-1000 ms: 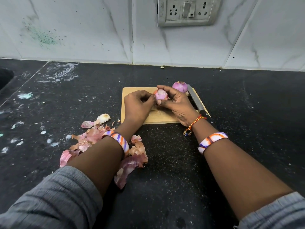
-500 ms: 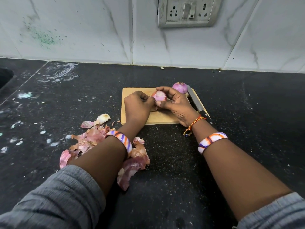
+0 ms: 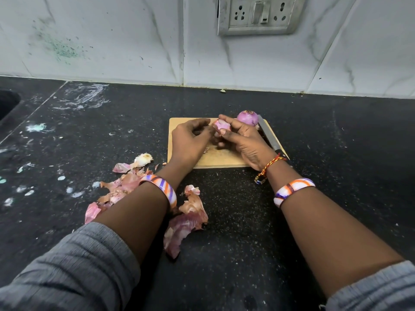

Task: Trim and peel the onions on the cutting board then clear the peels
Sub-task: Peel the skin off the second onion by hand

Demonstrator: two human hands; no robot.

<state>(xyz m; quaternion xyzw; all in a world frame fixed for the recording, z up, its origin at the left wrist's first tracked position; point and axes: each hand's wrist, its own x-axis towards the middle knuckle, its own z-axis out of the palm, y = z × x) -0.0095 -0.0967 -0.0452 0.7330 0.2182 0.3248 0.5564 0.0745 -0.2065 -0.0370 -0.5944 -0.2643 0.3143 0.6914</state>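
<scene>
At the bottom of the frame we see our two grey sleeves, the left sleeve point(image 3: 67, 272) in the lower left corner and the right sleeve point(image 3: 377, 288) in the lower right. Each forearm carries a striped orange, purple and white bangle, and a red and yellow thread point(image 3: 268, 168) is tied round our right wrist.

Beneath and beside our left forearm, left of centre, the onion peels point(image 3: 184, 223) lie scattered on the black countertop point(image 3: 258, 232), pink and papery, with one pale trimmed end point(image 3: 143, 158) at the far edge of the heap.

Just beyond the peels, in the middle of the frame, sits the wooden cutting board point(image 3: 222, 159). Over it our right hand point(image 3: 244, 142) grips a small onion point(image 3: 221, 126), the fingers curled round it and the thumb pressed on its near side. Our left hand point(image 3: 190, 140) meets the same onion from the left, its fingertips pinching at the onion's skin; the movement blurs them, so we cannot tell how much skin they hold.

On the far right corner of the board rests a second onion point(image 3: 247, 117), purple and already peeled. Just right of it the knife point(image 3: 268, 138) lies along the board's right edge, partly hidden by our right hand.

Farthest away, the marbled white wall tiles point(image 3: 112, 41) rise from the counter, with a metal socket plate point(image 3: 258, 15) at the top of the frame.
</scene>
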